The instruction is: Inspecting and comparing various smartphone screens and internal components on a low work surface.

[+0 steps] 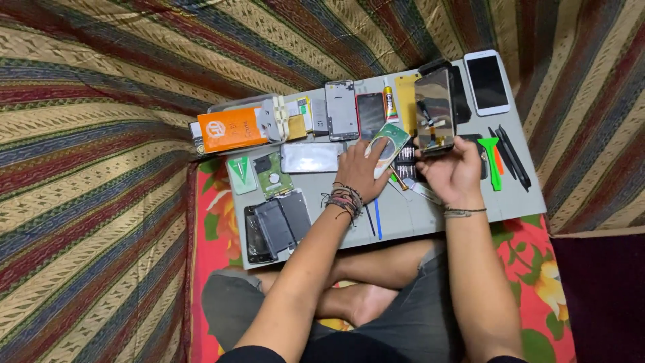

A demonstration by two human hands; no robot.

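On the grey work board [403,215], the right hand [453,171] grips a dark glossy phone screen panel [434,111] upright at its lower edge, while at nine o'clock the left hand [359,168] lies flat, pressing a round green-and-white tape roll [388,138]; a white smartphone [486,82] lies at one o'clock.

- my grey work mat [403,215];
- orange box [228,129] with a white mark;
- white phone [486,82], black screen;
- bright green pry tool [490,161];
- striped maroon, gold, blue cloth [94,188];
- red floral sheet [215,222]
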